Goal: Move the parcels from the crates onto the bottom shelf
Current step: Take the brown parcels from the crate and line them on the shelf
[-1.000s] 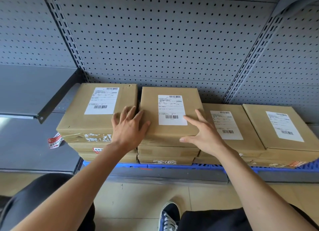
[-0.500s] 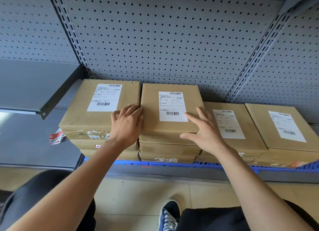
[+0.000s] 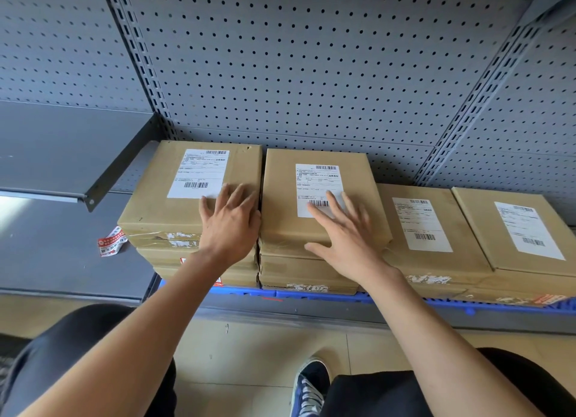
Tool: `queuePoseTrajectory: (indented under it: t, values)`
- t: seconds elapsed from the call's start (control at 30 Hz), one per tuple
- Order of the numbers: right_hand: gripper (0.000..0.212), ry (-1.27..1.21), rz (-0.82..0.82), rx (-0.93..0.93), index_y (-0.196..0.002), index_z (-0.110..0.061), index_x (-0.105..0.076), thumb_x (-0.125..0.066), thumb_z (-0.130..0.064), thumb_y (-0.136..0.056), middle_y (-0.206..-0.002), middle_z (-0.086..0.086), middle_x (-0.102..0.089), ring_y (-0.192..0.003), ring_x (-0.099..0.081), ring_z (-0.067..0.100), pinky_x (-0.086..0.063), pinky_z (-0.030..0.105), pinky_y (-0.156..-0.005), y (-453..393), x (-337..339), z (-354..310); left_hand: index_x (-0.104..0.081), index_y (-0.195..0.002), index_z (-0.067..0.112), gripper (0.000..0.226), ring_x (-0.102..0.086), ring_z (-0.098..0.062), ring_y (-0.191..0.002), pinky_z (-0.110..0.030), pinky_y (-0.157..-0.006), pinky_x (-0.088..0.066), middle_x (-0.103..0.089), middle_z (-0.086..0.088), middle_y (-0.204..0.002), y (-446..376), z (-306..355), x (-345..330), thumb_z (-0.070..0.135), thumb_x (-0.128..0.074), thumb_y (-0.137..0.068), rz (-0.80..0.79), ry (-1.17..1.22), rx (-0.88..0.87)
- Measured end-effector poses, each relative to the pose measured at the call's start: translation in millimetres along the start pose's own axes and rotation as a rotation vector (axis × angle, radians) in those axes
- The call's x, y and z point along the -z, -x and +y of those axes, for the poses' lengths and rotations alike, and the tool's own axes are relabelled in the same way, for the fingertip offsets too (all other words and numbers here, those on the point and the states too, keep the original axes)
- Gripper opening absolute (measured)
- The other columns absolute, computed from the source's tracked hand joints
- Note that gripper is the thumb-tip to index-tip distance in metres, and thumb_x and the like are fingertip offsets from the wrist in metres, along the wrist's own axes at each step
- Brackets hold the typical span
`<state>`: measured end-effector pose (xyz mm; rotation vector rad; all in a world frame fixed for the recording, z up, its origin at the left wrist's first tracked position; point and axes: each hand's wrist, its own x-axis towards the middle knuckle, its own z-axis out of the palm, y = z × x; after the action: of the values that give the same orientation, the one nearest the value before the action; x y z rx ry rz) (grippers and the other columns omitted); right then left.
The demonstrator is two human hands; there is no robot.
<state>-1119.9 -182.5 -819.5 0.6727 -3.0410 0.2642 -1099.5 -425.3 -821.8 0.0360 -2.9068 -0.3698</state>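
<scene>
Brown cardboard parcels with white barcode labels stand in stacks on the bottom shelf, over a blue mat (image 3: 327, 295). My left hand (image 3: 230, 223) lies flat with straight fingers on the top parcel of the left stack (image 3: 162, 195), at its right edge. My right hand (image 3: 346, 239) rests flat, fingers spread, on the top parcel of the middle stack (image 3: 280, 204), partly covering its label. Two lower stacks sit to the right, the nearer (image 3: 436, 251) and the farther (image 3: 505, 229). No crates are in view.
A grey pegboard back wall (image 3: 311, 58) rises behind the parcels. A grey shelf on a bracket (image 3: 93, 192) juts out at the left, above a neighbouring shelf holding a red-and-white tape scrap (image 3: 110, 240). My knees and one blue shoe (image 3: 308, 388) are over the tiled floor.
My left hand moved from the gap between the two stacks onto the left parcel's top. My right hand slid left from the middle parcel's right edge onto its top and label.
</scene>
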Motion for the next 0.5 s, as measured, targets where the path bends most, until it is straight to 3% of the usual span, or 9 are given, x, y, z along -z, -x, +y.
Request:
queuePoseTrajectory:
  t: [0.23, 0.5]
  values:
    - [0.070, 0.018, 0.019, 0.034, -0.154, -0.040, -0.025, -0.060, -0.050, -0.094, -0.167, 0.003, -0.013, -0.153, -0.003, 0.030, -0.004, 0.066, -0.118, -9, -10, -13, -0.056, -0.130, 0.026, 0.033, -0.028, -0.020, -0.143, -0.066, -0.110, -0.022, -0.045, 0.009, -0.143, 1, -2, -1, 0.030, -0.045, -0.098, -0.003, 0.024, -0.007]
    - [0.070, 0.004, 0.030, 0.026, -0.156, -0.040, -0.025, -0.060, -0.043, -0.096, -0.167, 0.001, -0.012, -0.153, -0.001, 0.030, -0.001, 0.066, -0.119, -6, -13, -15, -0.062, -0.125, 0.022, 0.031, -0.030, -0.023, -0.141, -0.059, -0.109, -0.019, -0.050, 0.006, -0.142, 5, -1, 4, 0.025, -0.049, -0.097, 0.025, 0.061, -0.024]
